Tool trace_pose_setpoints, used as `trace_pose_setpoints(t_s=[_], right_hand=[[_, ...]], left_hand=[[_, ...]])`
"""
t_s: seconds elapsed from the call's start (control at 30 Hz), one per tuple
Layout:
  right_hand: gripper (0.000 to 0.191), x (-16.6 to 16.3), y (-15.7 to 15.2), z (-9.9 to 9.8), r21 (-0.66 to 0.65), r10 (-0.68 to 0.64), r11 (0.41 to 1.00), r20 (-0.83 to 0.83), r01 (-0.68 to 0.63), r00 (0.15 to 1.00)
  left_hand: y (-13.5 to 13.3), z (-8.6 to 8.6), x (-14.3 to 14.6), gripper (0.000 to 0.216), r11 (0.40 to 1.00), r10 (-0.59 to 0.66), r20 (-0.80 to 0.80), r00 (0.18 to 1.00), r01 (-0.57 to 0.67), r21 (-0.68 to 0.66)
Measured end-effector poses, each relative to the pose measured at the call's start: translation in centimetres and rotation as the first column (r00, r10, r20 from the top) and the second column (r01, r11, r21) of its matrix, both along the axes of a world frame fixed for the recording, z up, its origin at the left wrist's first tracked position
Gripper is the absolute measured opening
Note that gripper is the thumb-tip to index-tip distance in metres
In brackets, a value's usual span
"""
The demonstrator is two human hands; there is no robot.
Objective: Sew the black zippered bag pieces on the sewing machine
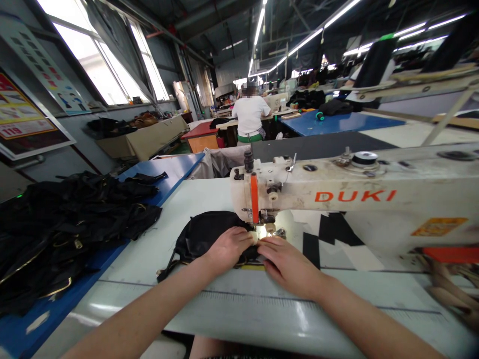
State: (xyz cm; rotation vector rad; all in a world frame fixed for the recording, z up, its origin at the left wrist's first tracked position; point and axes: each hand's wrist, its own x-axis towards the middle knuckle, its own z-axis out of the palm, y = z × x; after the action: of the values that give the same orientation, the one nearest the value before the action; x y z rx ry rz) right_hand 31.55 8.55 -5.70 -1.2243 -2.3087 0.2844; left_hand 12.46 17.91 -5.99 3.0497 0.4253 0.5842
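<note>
Sewing station, lower centre of frame.

- Work piece: a black fabric piece (204, 234), bag-like, with a strap trailing toward lower left. It lies on the white desk (168, 214), its right edge tucked under the head of the sewing machine (355, 194).
- Left grip (228, 247): palm down on the right end of the fabric, fingers stretched toward the presser foot (270, 230). It presses and is not closed round anything.
- Right grip (286, 264): also flat and unclenched, fingertips on the fabric edge just below the foot, nearly touching my left fingertips.
- The fabric sits under both grips and to the left of them, with most of it bunched at centre left. A yellow strip (252, 268) shows just beneath my hands.
- Progress, as I judge it: the piece is loaded and lined up at the needle, with the lamp lit over it. My hands hide the seam line, so I cannot tell how much is stitched, probably little.
- Left of frame: a heap of black pieces (67, 224) on the blue desk (179, 167). I cannot tell whether they are finished or waiting.
- Upper centre: a person in a white shirt (250, 115), back turned, at another station.
</note>
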Motion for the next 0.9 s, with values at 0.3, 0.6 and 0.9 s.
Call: trace_pose_setpoints(t_s=[0.3,0.6,0.9], right_hand=[[0.016,-0.19,-0.13,-0.2,0.012,-0.013,1.0,0.024,0.012,1.0],[0.015,-0.24,-0.3,-0.37,0.011,-0.006,1.0,0.026,0.005,1.0],[0.02,-0.19,-0.42,-0.53,0.014,-0.011,1.0,0.033,0.011,0.999]], left_hand=[[-0.11,0.69,-0.12,0.022,0.999,-0.026,-0.107,0.994,0.03,0.029],[-0.32,0.86,0.08,0.024,0.999,-0.019,-0.102,0.995,0.022,0.029],[-0.38,0.9,0.03,0.025,1.0,0.002,-0.151,0.989,0.0,0.013]])
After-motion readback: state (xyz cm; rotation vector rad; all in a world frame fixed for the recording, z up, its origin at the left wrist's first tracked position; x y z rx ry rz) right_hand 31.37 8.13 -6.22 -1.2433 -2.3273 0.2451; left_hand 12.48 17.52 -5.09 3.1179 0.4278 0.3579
